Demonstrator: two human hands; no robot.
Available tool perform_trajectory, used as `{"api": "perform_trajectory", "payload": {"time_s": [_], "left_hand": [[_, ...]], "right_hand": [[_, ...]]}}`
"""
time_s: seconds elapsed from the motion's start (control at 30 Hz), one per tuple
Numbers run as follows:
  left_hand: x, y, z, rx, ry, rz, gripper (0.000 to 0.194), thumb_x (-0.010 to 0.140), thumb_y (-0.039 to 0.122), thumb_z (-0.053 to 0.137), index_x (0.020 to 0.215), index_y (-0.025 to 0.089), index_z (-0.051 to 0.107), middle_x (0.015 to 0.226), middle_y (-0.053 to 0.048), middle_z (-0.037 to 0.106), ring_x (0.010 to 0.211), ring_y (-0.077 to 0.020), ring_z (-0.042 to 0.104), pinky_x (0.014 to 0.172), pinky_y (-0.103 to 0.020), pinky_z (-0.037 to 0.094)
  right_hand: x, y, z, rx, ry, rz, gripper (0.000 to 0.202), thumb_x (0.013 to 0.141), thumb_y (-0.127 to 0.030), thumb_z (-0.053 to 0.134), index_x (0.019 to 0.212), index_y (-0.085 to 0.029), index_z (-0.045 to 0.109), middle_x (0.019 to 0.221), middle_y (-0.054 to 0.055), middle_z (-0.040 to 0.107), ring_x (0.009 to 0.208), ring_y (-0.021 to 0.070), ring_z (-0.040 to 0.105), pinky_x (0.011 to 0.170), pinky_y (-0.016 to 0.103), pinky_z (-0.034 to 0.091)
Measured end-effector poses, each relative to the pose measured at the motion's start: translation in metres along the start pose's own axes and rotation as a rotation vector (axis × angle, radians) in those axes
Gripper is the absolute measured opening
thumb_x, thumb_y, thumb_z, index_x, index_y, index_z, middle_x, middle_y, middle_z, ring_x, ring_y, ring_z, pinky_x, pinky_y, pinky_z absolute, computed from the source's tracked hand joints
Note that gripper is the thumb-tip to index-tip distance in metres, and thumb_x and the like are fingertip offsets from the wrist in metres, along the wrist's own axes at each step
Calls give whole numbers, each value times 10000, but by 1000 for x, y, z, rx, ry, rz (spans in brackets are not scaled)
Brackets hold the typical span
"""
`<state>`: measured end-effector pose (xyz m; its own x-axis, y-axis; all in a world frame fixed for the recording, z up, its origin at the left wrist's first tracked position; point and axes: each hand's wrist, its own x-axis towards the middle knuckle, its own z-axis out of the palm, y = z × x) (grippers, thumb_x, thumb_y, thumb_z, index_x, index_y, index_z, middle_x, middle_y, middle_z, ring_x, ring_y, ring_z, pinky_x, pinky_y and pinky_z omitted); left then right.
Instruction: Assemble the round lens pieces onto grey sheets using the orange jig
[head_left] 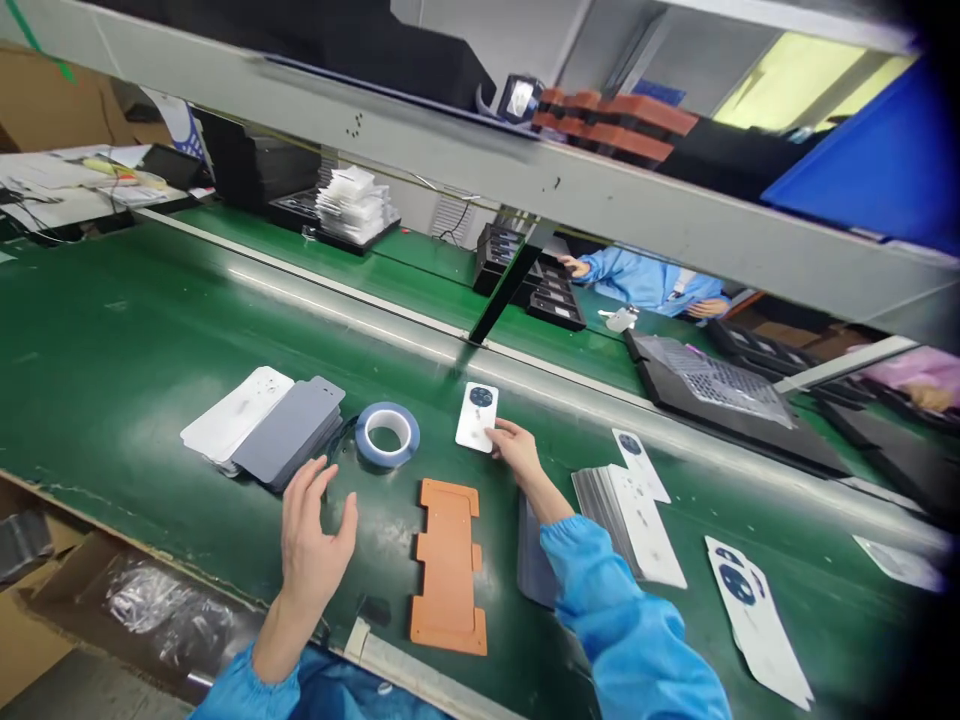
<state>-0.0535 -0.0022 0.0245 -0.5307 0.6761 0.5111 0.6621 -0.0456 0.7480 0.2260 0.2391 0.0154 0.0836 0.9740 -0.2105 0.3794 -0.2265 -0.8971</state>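
Observation:
My right hand (519, 452) has its thumb and fingers on the lower right edge of a white phone back panel (474, 430) with a dark round camera area. My left hand (313, 530) hovers open, fingers apart, just in front of a stack of grey phone-shaped sheets (289, 430). White phone-shaped sheets (240, 415) lie beside that stack. Between the hands are a roll of blue tape (387, 435) and an orange fixture plate (450, 565) with notched edges. Partly under my right forearm lies another dark grey stack (534, 560).
To the right are a fanned stack of white panels (645, 525) and more white camera panels (754, 620). A metal rail (420, 330) and post (514, 280) separate the far belt, where a co-worker in blue sleeves (637, 280) handles black trays (555, 300). A shelf beam (480, 150) crosses overhead.

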Motion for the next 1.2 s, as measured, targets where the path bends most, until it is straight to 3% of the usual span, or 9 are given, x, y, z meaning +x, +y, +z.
{"api": "perform_trajectory", "payload": {"time_s": [0.17,0.27,0.4,0.57,0.7,0.77,0.83,1.0,1.2], "left_hand": [[-3,-30,-2,-20,-232,-385,620,901,429,634,1471,216,514,1364,-175,663,1025,-299,739,828,-420,623],[-3,-42,-1,-198,-266,-546,696,854,403,648,1490,171,489,1366,-210,661,884,-256,766,768,-382,627],[2,-50,-3,-474,-418,-729,666,780,417,708,1365,113,615,1145,-199,769,918,-290,776,797,-379,611],[9,-53,-7,-647,-531,-781,562,762,459,753,1217,132,722,1087,-172,790,974,-308,757,672,-312,567],[16,-51,-7,-692,-564,-822,581,754,533,765,1163,121,737,1035,-168,794,881,-299,770,650,-304,549],[20,-50,-6,-696,-598,-827,581,773,566,752,1146,121,741,1003,-157,798,829,-287,775,654,-303,547],[22,-49,-6,-693,-629,-818,578,792,590,741,1132,122,747,982,-147,799,817,-278,774,671,-303,551],[26,-49,-5,-684,-661,-791,600,817,623,725,1140,118,753,998,-146,795,870,-272,764,695,-300,570],[28,-42,-3,-617,-614,-782,611,768,632,755,1094,116,768,1023,-142,791,859,-249,748,696,-303,590]], "right_hand": [[52,-18,6,-260,143,8,266,722,-275,764,948,-140,720,795,107,757,725,234,718,593,303,574],[57,-24,9,-425,198,-1,132,707,-274,766,773,-172,716,820,129,746,904,307,728,765,375,575],[50,-33,13,-554,203,-64,143,708,-261,760,643,-178,663,884,155,707,993,350,697,848,428,523],[-6,-41,33,-514,82,-264,172,830,-345,681,794,-179,702,997,136,705,942,274,673,819,380,513],[-95,-39,75,-359,-217,-380,263,881,-446,674,888,-200,767,851,58,757,763,200,694,731,304,543],[-133,-42,99,-267,-416,-419,280,921,-401,640,1044,-192,781,817,49,771,708,192,697,680,297,537],[-157,-49,118,-252,-471,-427,315,949,-342,615,1190,-196,754,828,39,786,705,187,712,682,291,533],[-169,-63,132,-333,-396,-442,333,965,-272,611,1268,-216,737,902,40,812,759,201,747,726,293,531],[-175,-52,129,-293,-365,-428,265,948,-300,635,1158,-259,790,917,43,821,743,221,746,689,307,525]]}}
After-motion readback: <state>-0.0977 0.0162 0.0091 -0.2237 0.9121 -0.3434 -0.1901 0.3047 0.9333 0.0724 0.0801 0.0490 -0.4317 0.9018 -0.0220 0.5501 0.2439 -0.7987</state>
